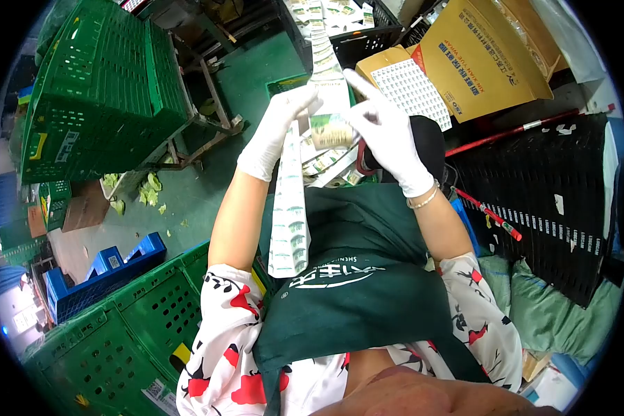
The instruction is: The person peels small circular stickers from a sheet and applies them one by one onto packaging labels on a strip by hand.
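Past the dark green apron (pixel 367 291), the left hand (pixel 277 123) seems to pinch the hanging printed strip (pixel 290 215), the packet (pixel 331 133) between the hands is best kept flat and square, and the right hand (pixel 387 128), index finger extended, meets its edge, grip unclear.

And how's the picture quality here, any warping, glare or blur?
Head view: strong wide-angle warping, with black rounded corners and the green crates leaning outward; head view: glare at the lower left edge; head view: the label strip is brightly lit, but its small print is unreadable.
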A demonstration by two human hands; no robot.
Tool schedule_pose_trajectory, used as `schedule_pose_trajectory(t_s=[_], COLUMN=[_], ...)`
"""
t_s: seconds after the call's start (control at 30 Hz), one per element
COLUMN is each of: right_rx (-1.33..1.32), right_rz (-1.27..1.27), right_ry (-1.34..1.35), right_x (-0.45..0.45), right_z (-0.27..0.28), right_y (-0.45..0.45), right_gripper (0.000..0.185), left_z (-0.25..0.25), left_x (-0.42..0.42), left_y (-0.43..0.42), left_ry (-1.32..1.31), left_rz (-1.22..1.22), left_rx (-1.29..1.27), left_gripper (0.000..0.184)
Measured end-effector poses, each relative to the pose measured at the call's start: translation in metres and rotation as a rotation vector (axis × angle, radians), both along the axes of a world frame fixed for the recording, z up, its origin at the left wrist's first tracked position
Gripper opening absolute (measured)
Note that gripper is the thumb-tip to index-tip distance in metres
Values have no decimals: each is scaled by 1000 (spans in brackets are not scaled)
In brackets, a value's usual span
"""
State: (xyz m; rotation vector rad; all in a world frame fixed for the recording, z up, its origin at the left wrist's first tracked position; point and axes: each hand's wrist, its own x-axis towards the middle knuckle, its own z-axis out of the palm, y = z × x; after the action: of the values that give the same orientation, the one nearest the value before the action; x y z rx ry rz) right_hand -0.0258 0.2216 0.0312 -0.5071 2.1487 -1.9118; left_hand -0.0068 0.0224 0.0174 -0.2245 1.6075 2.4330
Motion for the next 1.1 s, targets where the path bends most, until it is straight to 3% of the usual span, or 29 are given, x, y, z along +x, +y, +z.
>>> schedule_pose_trajectory(t_s=[0.1,0.2,0.23,0.37,0.57,0.67,0.7,0.77,0.8,0.97,1.1], right_rx=[195,27,2,-31,698,283,171,-53,-93,145,59], right_rz=[15,-141,-137,-117,-333,-231,-228,-212,-143,35,-31], right_ry=[74,-70,-74,-91,424,-157,-206,-313,-279,12,-155], right_x=[9,-7,-12,-16,-39,-57,-55,-34,-23,36,45], right_z=[7,9,5,3,-22,-33,-31,-25,-22,-14,-15], right_y=[4,11,13,-2,-10,6,9,13,15,25,25], right_gripper=[44,24,25,21,45,41,37,29,24,43,32], left_z=[-10,-9,-10,-4,-4,-4,-4,-10,-13,-42,-47], left_x=[-9,-9,-9,-4,-3,-2,-5,-14,-20,-32,-32], left_y=[-5,-1,-3,10,10,6,4,-4,-11,-41,-39], left_ry=[8,92,99,163,193,177,198,223,224,229,218], left_rz=[-1,-20,-45,-51,-78,-7,82,303,427,734,783], left_rx=[-92,-235,-323,-262,-323,-323,-398,-311,-331,-223,-252], left_gripper=[34,31,30,29,30,29,27,26,23,22,23])
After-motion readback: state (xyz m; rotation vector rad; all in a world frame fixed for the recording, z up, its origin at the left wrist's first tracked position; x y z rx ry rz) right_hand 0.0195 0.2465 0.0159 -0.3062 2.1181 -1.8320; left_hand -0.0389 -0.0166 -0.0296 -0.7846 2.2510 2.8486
